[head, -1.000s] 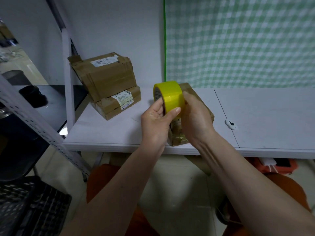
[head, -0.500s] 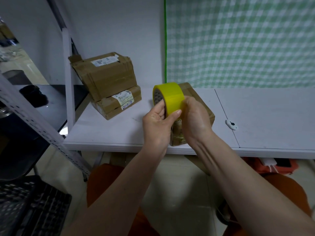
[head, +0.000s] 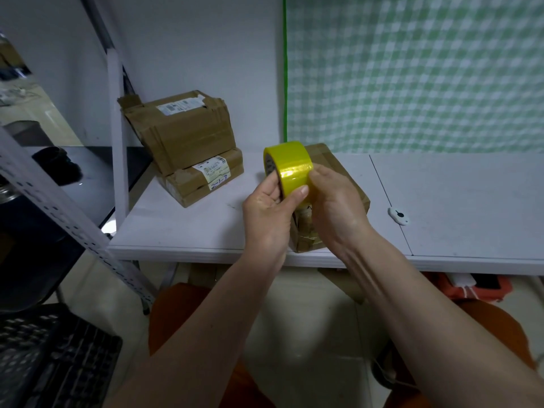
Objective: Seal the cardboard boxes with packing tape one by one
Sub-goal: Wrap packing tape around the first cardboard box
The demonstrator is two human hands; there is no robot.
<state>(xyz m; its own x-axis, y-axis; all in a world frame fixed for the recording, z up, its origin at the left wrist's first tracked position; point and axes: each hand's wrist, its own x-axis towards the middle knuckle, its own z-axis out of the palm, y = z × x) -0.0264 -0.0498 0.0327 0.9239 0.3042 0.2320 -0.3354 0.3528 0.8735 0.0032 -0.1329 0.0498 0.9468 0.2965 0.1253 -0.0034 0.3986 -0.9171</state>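
Note:
A yellow roll of packing tape is held up above the table's front edge. My left hand grips it from the left, thumb across the outer face. My right hand curls against the roll's right side, fingertips at the tape surface. Behind and under my hands a brown cardboard box lies on the white table; my hands hide most of it. At the back left stands a pile of brown cardboard boxes with white labels, the top one tilted.
A small white cutter lies on the table to the right of the box. A green checked cloth hangs behind. A white post and a grey perforated shelf rail stand at the left. A black crate sits on the floor.
My right hand's fingers have shifted slightly on the roll's right side; the roll stays at about the same place and both hands keep hold.

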